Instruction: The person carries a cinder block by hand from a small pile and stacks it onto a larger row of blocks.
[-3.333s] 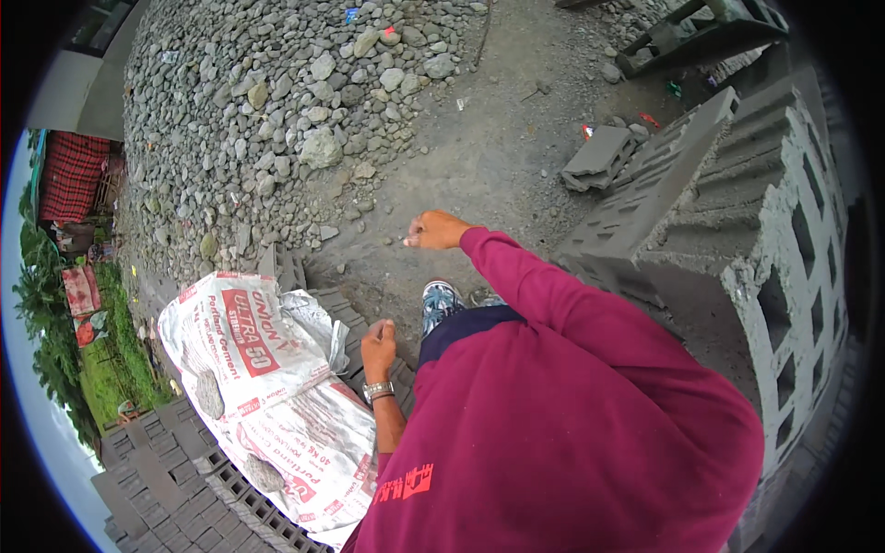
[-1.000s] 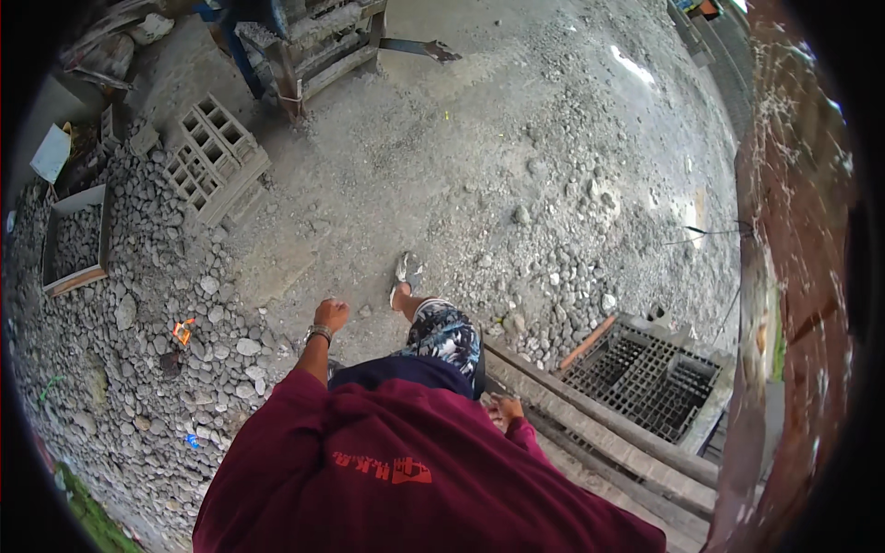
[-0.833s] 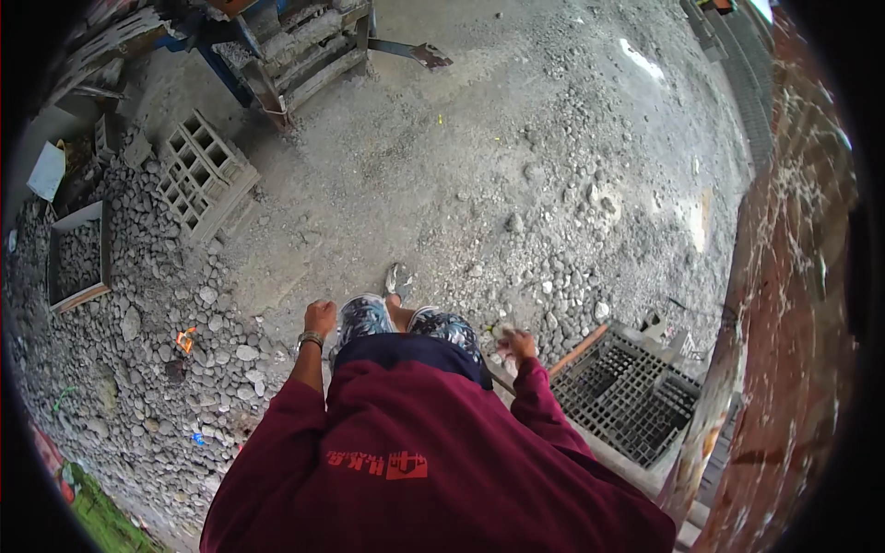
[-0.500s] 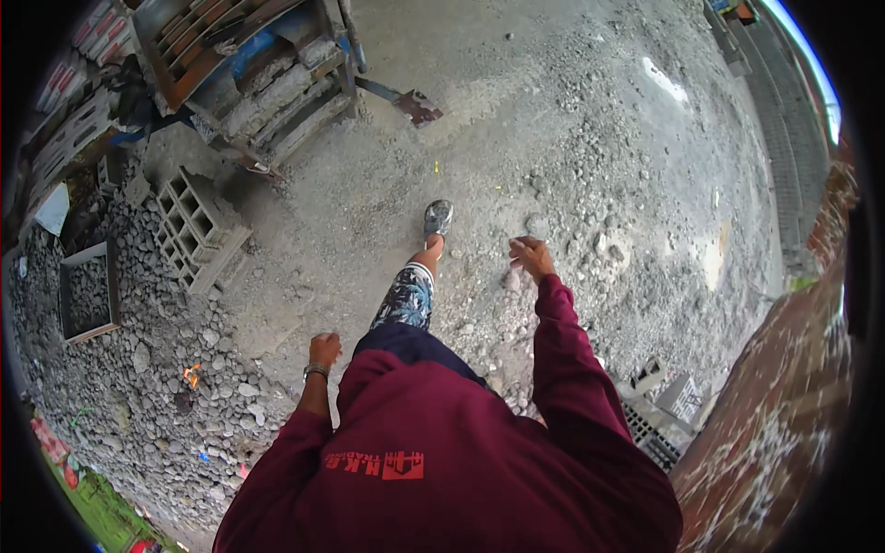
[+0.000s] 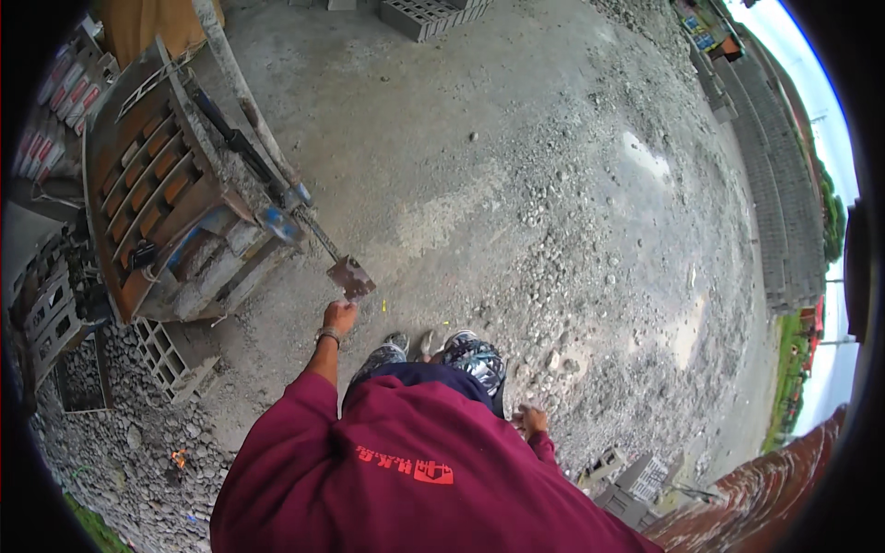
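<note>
Extending our left hand (image 5: 340,319) near the brown plate (image 5: 351,277), we cannot tell whether it or our right hand (image 5: 532,420) is closed.

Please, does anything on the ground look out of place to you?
Yes, mildly: a small orange scrap lies on the grey stones at the picture's lower left. Its bright colour stands out there, so it is probably litter.
</note>
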`<state>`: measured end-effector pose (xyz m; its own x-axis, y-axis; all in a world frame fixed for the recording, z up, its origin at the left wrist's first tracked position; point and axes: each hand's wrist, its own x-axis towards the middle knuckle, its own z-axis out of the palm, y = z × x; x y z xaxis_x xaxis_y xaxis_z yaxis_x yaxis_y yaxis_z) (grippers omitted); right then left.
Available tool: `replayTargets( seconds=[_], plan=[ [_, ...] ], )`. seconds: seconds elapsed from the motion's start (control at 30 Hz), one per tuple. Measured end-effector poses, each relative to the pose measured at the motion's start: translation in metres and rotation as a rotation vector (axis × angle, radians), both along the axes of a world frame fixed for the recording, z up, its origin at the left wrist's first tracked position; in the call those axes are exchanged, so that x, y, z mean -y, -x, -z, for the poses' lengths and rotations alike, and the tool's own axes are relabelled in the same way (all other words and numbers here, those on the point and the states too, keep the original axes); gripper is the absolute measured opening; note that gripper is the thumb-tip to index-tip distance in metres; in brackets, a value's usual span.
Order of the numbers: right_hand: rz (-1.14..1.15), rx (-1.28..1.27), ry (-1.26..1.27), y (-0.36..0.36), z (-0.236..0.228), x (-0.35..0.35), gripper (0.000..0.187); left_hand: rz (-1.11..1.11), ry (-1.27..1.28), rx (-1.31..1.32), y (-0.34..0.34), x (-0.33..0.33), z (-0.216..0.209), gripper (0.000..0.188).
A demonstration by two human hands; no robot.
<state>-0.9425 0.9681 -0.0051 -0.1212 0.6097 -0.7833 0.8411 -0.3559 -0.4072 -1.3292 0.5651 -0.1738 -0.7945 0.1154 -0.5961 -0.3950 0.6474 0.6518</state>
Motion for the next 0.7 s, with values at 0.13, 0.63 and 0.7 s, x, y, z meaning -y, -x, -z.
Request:
replayTargets(
  seconds=[0.13,0.63,0.7],
  plan=[
    [-0.483,0.179,-0.067,0.058,-0.005,-0.018,0.027,0.038,-0.133,-0.164,0.166,-0.144,-0.049,0.037],
    [-0.352,-0.277,-0.095,0.688,0.032,-0.452,0.032,-0.255,-0.014,0.234,0.423,-0.292,-0.097,0.035],
    [-0.371,-0.513,-0.165,0.821,0.018,-0.506,0.036,-0.353,-0.006,0.276,0.459,-0.298,-0.099,0.033]
  ],
)
